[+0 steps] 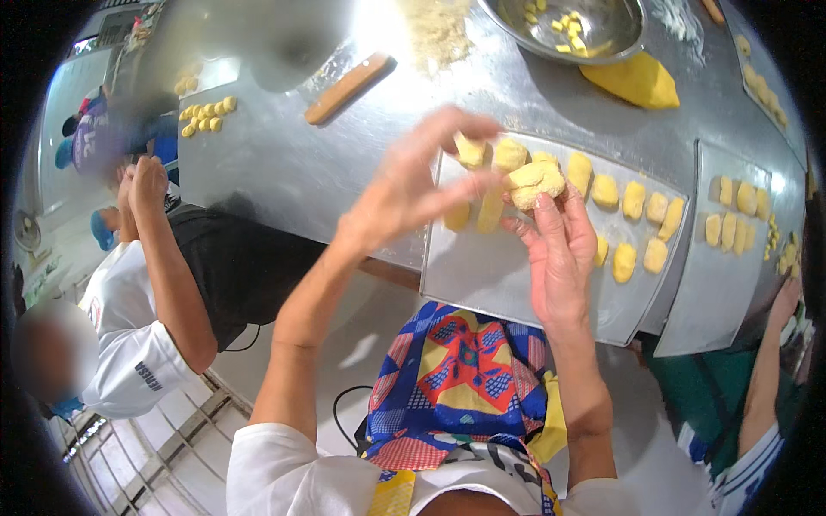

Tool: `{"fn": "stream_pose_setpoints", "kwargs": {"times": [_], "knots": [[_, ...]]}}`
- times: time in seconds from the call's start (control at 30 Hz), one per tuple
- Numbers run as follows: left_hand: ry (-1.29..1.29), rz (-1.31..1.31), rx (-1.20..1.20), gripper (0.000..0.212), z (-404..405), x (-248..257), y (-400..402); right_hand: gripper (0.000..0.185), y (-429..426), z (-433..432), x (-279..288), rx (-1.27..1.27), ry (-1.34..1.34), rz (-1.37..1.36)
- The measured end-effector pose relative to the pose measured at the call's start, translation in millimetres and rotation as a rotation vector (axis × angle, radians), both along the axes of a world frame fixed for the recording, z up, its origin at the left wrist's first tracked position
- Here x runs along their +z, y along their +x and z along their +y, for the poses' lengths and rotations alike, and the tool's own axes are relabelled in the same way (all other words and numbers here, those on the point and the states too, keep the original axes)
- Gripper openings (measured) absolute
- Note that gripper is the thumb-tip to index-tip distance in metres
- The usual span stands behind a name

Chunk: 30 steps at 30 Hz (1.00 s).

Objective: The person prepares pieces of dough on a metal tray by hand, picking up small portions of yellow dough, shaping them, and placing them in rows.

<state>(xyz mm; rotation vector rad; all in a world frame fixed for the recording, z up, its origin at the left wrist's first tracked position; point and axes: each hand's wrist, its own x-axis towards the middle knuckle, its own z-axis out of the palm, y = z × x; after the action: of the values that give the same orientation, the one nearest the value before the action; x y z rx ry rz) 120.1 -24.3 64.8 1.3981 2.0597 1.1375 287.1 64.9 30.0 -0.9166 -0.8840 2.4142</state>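
My right hand (564,238) holds a roll of yellow dough (535,184) with a crease along it, between thumb and fingers above a metal baking tray (484,271). To its left, my left hand (429,171) is blurred, its fingers spread and the thumb pointing at the roll; it holds nothing that I can see. Short yellow dough pieces (604,191) lie in rows on the tray, some partly hidden by my hands.
Beyond the tray are a wooden rolling pin (348,89), a steel bowl (555,48) with yellow cubes and a large yellow dough lump (635,80). A second tray (703,290) holds more pieces at the right. Co-workers are at both sides.
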Motion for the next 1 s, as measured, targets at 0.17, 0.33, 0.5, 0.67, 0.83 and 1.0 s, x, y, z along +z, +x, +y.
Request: {"fn": "stream_pose_setpoints", "kwargs": {"times": [0.17, 0.33, 0.5, 0.67, 0.83, 1.0], "knots": [[-0.131, 0.417, 0.26, 0.034, 16.0, -55.9, -88.2, 0.033, -45.0, 25.2, -7.8, 0.157, -0.009, 0.05], [-0.143, 0.5, 0.195, 0.029, 37.7, -90.5, -114.3, 0.037, -99.9, 55.3, -26.3, 0.288, -0.013, 0.012], [-0.132, 0.261, 0.299, 0.017, 45.5, -91.2, -125.8, 0.033, -129.8, 62.4, -44.2, 0.335, -0.004, -0.033], [0.006, -0.225, 0.311, 0.02, 52.3, -60.0, -110.8, 0.03, -146.8, 67.3, -50.1, 0.359, 0.002, -0.068], [-0.066, 0.005, 0.29, 0.022, 46.2, -52.3, -95.9, 0.027, -159.2, 66.1, -51.7, 0.343, 0.008, -0.06], [-0.009, 0.063, 0.216, 0.033, 38.5, -66.8, -92.2, 0.031, -162.7, 67.9, -45.6, 0.304, -0.001, -0.043]]}}
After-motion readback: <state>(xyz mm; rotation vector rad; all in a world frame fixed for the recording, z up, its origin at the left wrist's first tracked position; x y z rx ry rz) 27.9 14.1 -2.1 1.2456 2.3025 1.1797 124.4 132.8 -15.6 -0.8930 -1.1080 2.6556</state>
